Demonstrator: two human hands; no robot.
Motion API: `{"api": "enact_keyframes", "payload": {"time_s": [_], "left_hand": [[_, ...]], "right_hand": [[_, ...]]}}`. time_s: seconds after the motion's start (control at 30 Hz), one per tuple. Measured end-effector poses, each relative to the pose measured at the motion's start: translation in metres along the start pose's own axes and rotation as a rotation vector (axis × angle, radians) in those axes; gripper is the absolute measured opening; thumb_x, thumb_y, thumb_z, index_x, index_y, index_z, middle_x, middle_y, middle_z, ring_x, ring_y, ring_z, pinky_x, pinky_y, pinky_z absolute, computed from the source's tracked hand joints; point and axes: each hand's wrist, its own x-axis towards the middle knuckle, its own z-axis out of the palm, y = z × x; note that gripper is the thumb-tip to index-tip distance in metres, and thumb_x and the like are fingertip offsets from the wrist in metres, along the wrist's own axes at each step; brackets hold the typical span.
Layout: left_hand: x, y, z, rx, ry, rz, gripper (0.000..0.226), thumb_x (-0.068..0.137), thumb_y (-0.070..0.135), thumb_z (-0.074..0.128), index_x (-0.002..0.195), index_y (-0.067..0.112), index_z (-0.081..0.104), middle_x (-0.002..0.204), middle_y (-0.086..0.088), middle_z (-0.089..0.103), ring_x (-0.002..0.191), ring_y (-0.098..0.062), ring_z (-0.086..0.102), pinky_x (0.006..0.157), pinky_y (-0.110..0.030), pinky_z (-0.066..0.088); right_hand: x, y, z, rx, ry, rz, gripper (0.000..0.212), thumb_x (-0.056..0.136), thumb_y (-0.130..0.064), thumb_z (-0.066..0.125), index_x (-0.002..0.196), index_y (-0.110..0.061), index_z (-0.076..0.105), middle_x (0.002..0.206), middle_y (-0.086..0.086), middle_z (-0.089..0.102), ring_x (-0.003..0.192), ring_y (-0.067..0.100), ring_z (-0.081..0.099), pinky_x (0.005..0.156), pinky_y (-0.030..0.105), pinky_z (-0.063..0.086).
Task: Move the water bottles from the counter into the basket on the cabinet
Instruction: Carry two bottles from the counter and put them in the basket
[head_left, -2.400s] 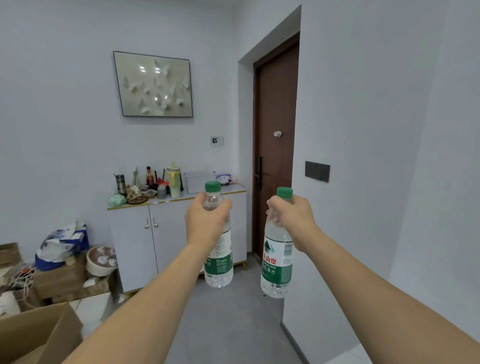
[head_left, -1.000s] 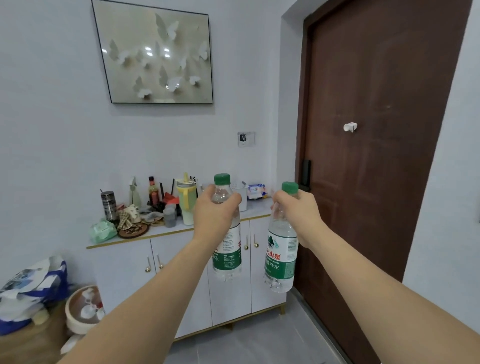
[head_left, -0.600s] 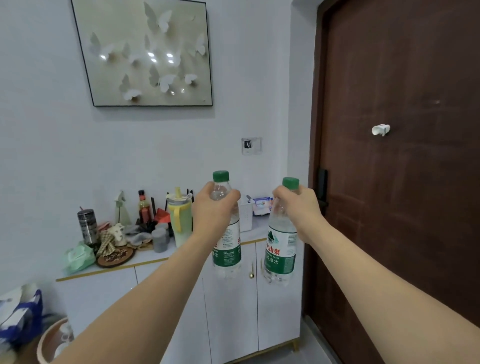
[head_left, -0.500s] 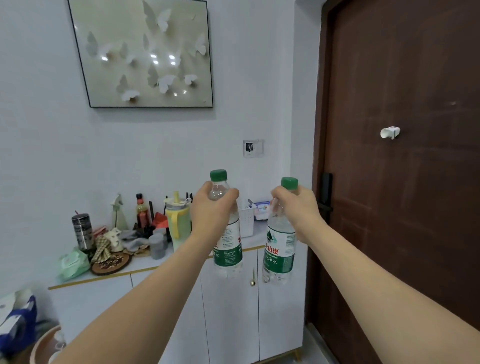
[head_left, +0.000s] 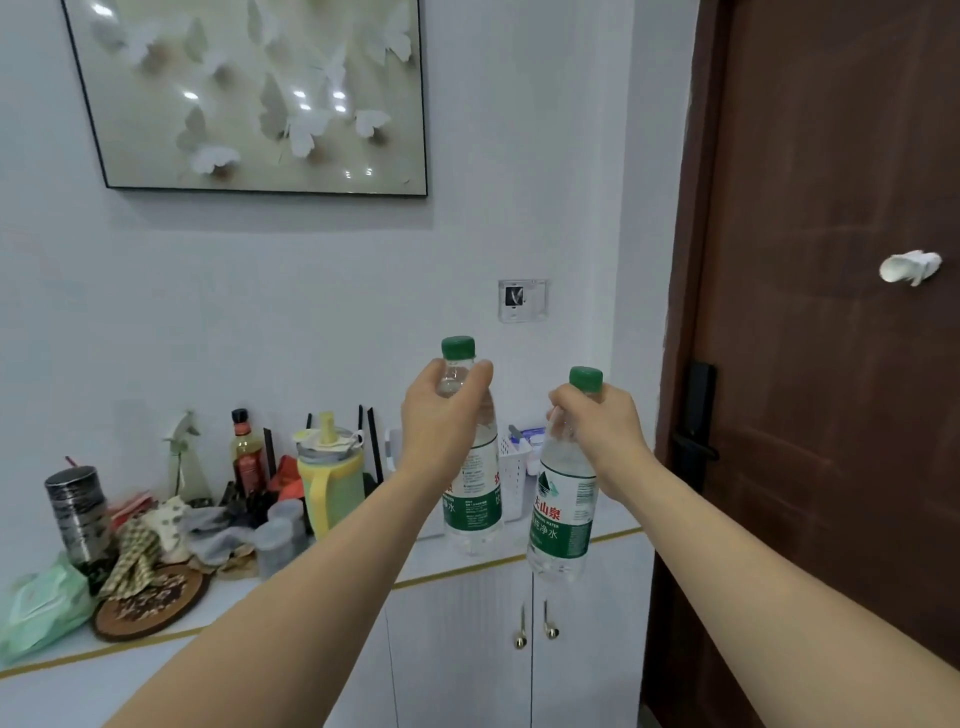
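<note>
A: Two white cabinet doors under a gold-edged counter (head_left: 571, 545), white wall, framed butterfly picture (head_left: 260, 93), brown door (head_left: 831, 364) at right.

B: Clutter?

A: Yellow-green jug (head_left: 332, 483), steel tumbler (head_left: 78, 514), sauce bottle (head_left: 247, 452), white slotted basket (head_left: 511, 478) behind the bottles.

B: Grip?

A: Left hand (head_left: 441, 421) curled round the left bottle (head_left: 472, 499) at its neck; right hand (head_left: 597, 421) curled round the right bottle (head_left: 561, 514) the same way. Both held in the air above the counter's front edge.

B: Bottles?

A: Clear, green caps, green-white labels, upright.
</note>
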Motion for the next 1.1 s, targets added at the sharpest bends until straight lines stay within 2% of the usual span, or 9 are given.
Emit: {"api": "enact_keyframes", "payload": {"time_s": [0.17,0.23,0.33,0.47,0.63,0.73,0.83,0.93,1.1], "left_hand": [[0.083,-0.037,0.003,-0.076,-0.012,-0.029,0.021,0.086,0.037,0.065,0.086,0.017,0.063,0.064,0.012,0.069,0.055,-0.001,0.064,0.052,-0.018,0.045],[0.112,-0.05,0.006,-0.115,0.002,-0.048,0.019,0.084,0.035,0.066,0.087,0.016,0.063,0.064,0.012,0.068,0.053,-0.001,0.063,0.049,-0.014,0.045],[0.147,-0.069,0.014,-0.18,0.036,-0.095,0.02,0.081,0.034,0.066,0.087,0.015,0.063,0.064,0.009,0.066,0.054,-0.004,0.062,0.058,-0.026,0.048],[0.188,-0.098,0.028,-0.213,0.115,-0.124,0.017,0.076,0.038,0.067,0.076,0.022,0.061,0.062,0.009,0.065,0.054,-0.006,0.061,0.06,-0.029,0.046],[0.228,-0.132,0.043,-0.211,0.178,-0.138,0.019,0.076,0.044,0.065,0.075,0.027,0.059,0.069,0.006,0.066,0.065,-0.014,0.065,0.063,-0.032,0.049],[0.248,-0.153,0.05,-0.146,0.155,-0.118,0.02,0.08,0.05,0.062,0.08,0.03,0.059,0.075,0.005,0.07,0.067,-0.008,0.068,0.062,-0.031,0.048],[0.271,-0.174,0.06,-0.02,0.134,-0.085,0.021,0.081,0.057,0.058,0.086,0.036,0.06,0.08,0.014,0.072,0.072,-0.002,0.068,0.066,-0.032,0.048],[0.287,-0.202,0.072,0.049,0.102,-0.088,0.019,0.081,0.062,0.055,0.09,0.046,0.06,0.091,0.009,0.07,0.086,-0.006,0.066,0.07,-0.034,0.049],[0.295,-0.258,0.089,0.099,0.044,-0.216,0.014,0.082,0.064,0.053,0.093,0.055,0.056,0.114,0.001,0.06,0.104,-0.018,0.059,0.085,-0.043,0.049]], "right_hand": [[0.078,0.007,0.038,0.033,0.013,-0.029,0.015,0.076,-0.027,0.067,0.079,-0.013,0.064,0.069,0.002,0.067,0.049,0.006,0.06,0.046,0.017,0.045],[0.106,0.012,0.052,0.046,0.021,-0.065,0.019,0.075,-0.033,0.068,0.079,-0.015,0.063,0.069,0.0,0.066,0.051,0.006,0.06,0.048,0.017,0.046],[0.142,0.024,0.068,0.027,0.026,-0.098,0.023,0.075,-0.043,0.067,0.081,-0.021,0.062,0.072,-0.005,0.067,0.054,0.003,0.061,0.058,0.022,0.047],[0.192,0.047,0.086,0.004,0.001,-0.078,0.024,0.076,-0.045,0.067,0.087,-0.024,0.062,0.085,-0.004,0.067,0.068,0.011,0.066,0.075,0.037,0.052],[0.248,0.078,0.104,-0.007,-0.043,-0.101,0.014,0.083,-0.041,0.065,0.087,-0.029,0.059,0.091,-0.007,0.065,0.079,0.012,0.065,0.075,0.033,0.05],[0.284,0.099,0.111,-0.04,-0.084,-0.131,0.014,0.086,-0.042,0.063,0.083,-0.03,0.056,0.093,-0.008,0.062,0.093,0.018,0.059,0.075,0.031,0.047],[0.323,0.13,0.121,-0.248,-0.099,-0.127,0.024,0.086,-0.053,0.057,0.091,-0.03,0.053,0.108,0.001,0.048,0.105,0.021,0.042,0.092,0.038,0.039],[0.351,0.163,0.134,-0.336,-0.168,-0.117,0.032,0.085,-0.06,0.05,0.104,-0.034,0.047,0.111,-0.002,0.037,0.105,0.017,0.029,0.091,0.037,0.029],[0.381,0.209,0.15,-0.433,-0.313,-0.118,0.034,0.087,-0.062,0.047,0.107,-0.035,0.043,0.111,-0.006,0.034,0.109,0.016,0.029,0.091,0.037,0.03]]}}
